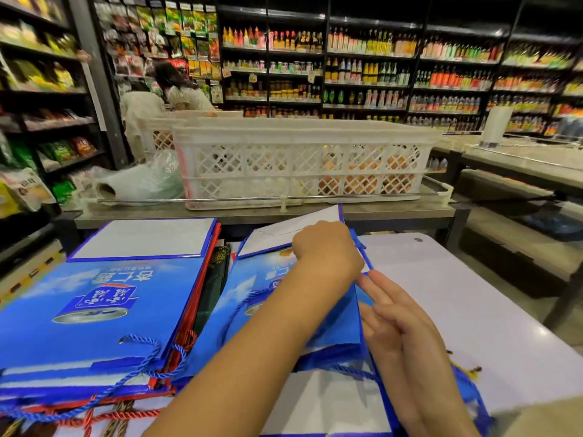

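Note:
A blue paper gift bag [336, 326] with rope handles lies partly unfolded on the white table [473, 310] in front of me. My left hand [326, 247] is curled at the bag's far end and grips the edge by its white bottom flap [312, 220]. My right hand [396, 307] lies along the bag's right side with straight fingers pressing on the blue side panel. Part of the bag is hidden under my forearms.
A stack of flat blue and red bags [94, 313] lies to the left. Behind the table, a white lattice crate [299, 162] holding eggs sits on a grey counter. Two people [148, 108] stand at the far shelves. Stocked shelves surround the aisle.

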Tool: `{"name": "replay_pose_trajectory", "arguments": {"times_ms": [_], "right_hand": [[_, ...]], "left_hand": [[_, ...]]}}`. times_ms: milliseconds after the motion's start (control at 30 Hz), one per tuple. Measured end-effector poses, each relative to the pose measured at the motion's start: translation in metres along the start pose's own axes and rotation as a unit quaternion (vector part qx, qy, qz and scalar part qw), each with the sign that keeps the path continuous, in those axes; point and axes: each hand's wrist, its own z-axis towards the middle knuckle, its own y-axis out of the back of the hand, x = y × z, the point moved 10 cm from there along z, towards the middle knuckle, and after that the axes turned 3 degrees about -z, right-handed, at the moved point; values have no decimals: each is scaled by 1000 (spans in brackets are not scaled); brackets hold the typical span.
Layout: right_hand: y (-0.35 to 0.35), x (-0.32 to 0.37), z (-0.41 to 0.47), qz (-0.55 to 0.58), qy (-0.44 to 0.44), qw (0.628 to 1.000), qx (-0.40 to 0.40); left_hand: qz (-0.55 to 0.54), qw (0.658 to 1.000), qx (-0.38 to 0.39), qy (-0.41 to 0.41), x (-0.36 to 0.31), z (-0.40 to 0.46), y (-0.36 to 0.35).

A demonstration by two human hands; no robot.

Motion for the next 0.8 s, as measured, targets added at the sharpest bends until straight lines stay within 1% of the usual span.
{"name": "replay_pose_trajectory", "arguments": {"times_ms": [100, 167, 267, 367, 467, 567, 600, 667, 800], "right_hand": [[-3, -1, 1, 24, -26, 999, 14], [-6, -1, 1, 9, -38, 999, 21], [-9, -7, 0, -65, -51, 996, 30], [-12, -14, 1, -144, -55, 987, 35], [-11, -17, 5, -191, -51, 980, 20], [-11, -12, 10, -186, -38, 982, 15], [-9, -9, 13, -181, -34, 983, 11], [1, 1, 15, -167, -26, 986, -9], [25, 17, 19, -196, -14, 980, -44]], "left_hand": [[-11, 998, -55, -9, 2, -3, 15], [-32, 993, -109, -20, 6, -12, 37], [-91, 979, -183, -26, 22, -26, 85], [-199, 960, -195, -32, 47, -36, 126], [-318, 928, -191, -35, 75, -46, 148], [-432, 879, -204, -8, 107, -53, 144], [-464, 862, -205, 9, 118, -52, 137], [-507, 839, -193, 51, 138, -48, 115], [-596, 778, -160, 116, 160, -43, 47]]}}
